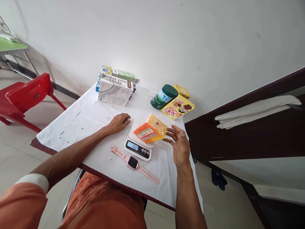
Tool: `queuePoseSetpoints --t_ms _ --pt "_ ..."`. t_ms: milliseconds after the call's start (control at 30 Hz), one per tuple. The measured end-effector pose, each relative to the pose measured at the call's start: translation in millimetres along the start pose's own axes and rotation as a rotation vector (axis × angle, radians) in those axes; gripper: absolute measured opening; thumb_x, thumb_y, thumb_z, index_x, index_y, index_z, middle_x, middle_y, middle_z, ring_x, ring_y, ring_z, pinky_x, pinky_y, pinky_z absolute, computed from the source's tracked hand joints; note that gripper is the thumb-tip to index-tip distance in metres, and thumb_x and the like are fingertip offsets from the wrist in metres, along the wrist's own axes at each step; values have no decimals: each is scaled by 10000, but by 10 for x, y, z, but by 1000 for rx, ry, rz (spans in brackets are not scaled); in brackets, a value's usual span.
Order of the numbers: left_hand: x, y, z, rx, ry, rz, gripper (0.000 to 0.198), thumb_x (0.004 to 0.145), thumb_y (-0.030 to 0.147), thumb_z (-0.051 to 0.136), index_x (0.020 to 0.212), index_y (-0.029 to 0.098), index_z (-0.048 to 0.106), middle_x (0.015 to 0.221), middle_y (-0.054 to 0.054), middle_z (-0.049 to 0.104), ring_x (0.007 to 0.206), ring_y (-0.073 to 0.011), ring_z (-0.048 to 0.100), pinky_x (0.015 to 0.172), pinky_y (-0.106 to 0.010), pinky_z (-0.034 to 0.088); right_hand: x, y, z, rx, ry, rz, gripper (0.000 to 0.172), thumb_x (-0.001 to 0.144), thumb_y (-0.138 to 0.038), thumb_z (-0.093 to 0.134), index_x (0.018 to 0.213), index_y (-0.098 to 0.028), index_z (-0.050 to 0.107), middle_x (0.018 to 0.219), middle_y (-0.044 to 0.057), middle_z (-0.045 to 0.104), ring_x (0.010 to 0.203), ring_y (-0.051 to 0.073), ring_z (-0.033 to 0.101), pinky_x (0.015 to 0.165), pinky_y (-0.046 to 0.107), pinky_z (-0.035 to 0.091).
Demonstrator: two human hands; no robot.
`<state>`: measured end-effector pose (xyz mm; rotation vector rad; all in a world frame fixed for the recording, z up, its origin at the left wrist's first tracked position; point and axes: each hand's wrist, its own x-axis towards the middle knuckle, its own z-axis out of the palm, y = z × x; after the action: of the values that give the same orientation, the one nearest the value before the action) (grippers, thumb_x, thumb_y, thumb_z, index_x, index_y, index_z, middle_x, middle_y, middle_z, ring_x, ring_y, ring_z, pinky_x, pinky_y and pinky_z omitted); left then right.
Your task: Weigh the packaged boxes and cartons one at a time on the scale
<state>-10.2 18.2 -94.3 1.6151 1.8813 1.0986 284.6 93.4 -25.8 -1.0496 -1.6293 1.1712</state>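
An orange and yellow packet [150, 129] lies on a white digital scale [137, 153], whose lit display reads about 382. Close by the packet's right side is my right hand [179, 144], its fingers spread and not wrapped round it; I cannot tell if the fingertips touch it. My left hand [118, 123] rests on the white cloth left of the scale, fingers loosely bent, with nothing seen in it. In front of the scale, a pink-strapped smartwatch [132, 162] is laid out face up.
White and green cartons, one a "Super Meal" box [115, 90], stand at the back left. A dark green canister [164, 96] and a yellow snack box [178, 107] are at the back right. The cloth-covered table [78, 127] meets the wall. A red chair [30, 95] stands left.
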Motion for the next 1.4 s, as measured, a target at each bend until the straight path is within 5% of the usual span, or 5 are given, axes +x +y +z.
queuePoseSetpoints --t_ms 167,500,767,1000,1400 --pt "3 2 -24 -8 4 -3 296 946 340 559 1146 194 721 1023 -78 747 884 -229 693 869 -389 576 -119 597 15 16 216 138 605 868 -781 637 925 -183 707 749 30 686 636 170 644 560 291 466" --pt "10 66 -81 35 -25 -43 340 968 330 546 1200 162 727 959 -73 748 856 -211 693 869 -364 574 -156 696 36 -15 197 84 540 917 -734 621 910 -200 701 758 8 670 641 134 609 591 275 447" --pt "23 24 -53 39 -13 -29 322 947 329 555 1167 172 729 936 -64 746 822 -204 680 867 -371 574 -148 232 44 -27 -88 22 677 704 -641 850 1245 -274 675 1251 68 709 774 147 601 567 271 448" --pt "24 8 -44 43 -2 -29 347 932 373 542 1145 179 736 967 -77 750 835 -225 689 857 -385 574 -49 -292 274 -233 -275 -4 614 631 -515 940 1109 -258 651 1080 22 744 840 190 678 619 283 560" --pt "2 49 -64 19 4 -25 368 932 404 519 1131 176 728 987 -95 755 851 -245 701 835 -403 582 540 -106 261 -184 118 -85 630 665 -574 876 1132 -227 633 1142 64 750 838 215 699 641 341 598"
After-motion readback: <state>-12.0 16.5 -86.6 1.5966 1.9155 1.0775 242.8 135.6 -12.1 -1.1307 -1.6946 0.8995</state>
